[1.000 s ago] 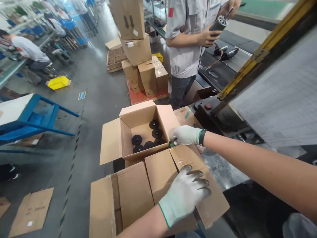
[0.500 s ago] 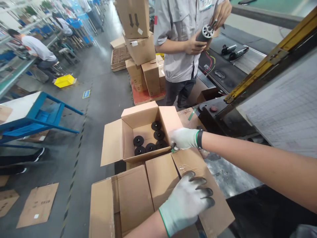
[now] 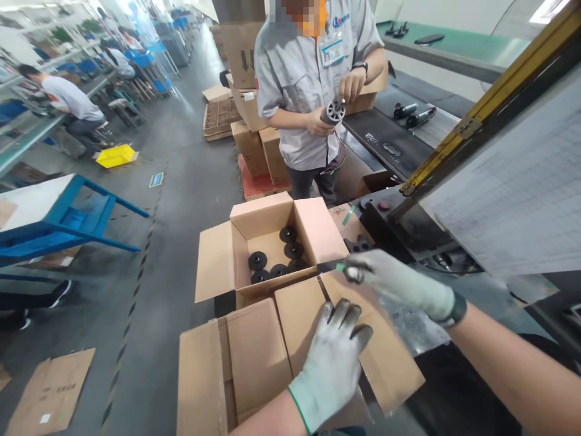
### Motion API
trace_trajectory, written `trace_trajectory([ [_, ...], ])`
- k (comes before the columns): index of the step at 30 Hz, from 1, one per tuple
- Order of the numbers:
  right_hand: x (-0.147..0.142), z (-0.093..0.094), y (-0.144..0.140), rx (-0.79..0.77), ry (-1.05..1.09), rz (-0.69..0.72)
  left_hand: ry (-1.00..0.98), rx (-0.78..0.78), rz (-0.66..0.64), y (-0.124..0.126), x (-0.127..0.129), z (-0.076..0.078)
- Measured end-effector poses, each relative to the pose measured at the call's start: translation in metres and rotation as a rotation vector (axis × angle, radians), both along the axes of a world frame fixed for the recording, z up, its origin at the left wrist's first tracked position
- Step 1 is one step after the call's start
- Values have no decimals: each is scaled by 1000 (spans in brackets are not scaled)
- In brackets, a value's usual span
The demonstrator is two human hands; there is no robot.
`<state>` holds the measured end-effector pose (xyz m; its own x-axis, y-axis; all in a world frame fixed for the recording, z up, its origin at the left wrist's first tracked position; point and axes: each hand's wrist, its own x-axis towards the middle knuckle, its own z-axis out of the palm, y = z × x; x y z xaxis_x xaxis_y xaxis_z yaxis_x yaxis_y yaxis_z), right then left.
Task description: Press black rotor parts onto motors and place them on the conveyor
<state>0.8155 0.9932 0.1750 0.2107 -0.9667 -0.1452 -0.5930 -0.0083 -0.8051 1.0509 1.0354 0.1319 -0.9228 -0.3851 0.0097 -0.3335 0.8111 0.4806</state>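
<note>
My left hand (image 3: 333,357), in a white glove with dark fingertips, lies open across the top flaps of a near cardboard box (image 3: 254,357). Its fingers are stretched out and slightly apart. My right hand (image 3: 394,281), gloved too and somewhat blurred, is closed above that box's right flap (image 3: 385,351). At its fingertips shows a small green strip (image 3: 339,267) that looks like tape. Just beyond stands an open cardboard box (image 3: 215,260), its flaps folded out, with several black discs (image 3: 258,261) with central hubs inside.
A co-worker (image 3: 313,91) stands ahead holding a grey cylindrical motor-like part (image 3: 334,112). To the right are a yellow-edged frame (image 3: 472,121) and a dark bench (image 3: 376,139). Stacked cartons (image 3: 249,148) stand behind; a blue-legged table (image 3: 68,206) is at left.
My right hand has drawn back to the right from the open box's edge, the green strip at its fingertips. My left hand has shifted slightly left on the flaps. The co-worker's part appears lower and further left.
</note>
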Motion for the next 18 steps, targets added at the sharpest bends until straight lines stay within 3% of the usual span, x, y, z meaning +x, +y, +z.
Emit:
trace_trajectory([
  [3,32,-22,42,70,-77,-80,79,138,105,12,24,-1],
  [5,48,-33,57,62,-29,-210,97,187,138,20,43,-4],
  [8,65,-42,67,14,46,-410,17,164,41,30,76,-2],
  [11,88,-49,73,19,76,-389,38,227,-116,41,120,8],
  [13,114,-48,81,24,158,-438,144,315,-224,47,161,13],
  [15,153,-36,90,-16,254,-569,282,343,-338,52,219,9],
  [17,209,-16,99,-77,248,-657,413,318,-348,54,296,-4],
  [18,243,-5,101,-94,187,-655,447,309,-282,53,340,-12],
])
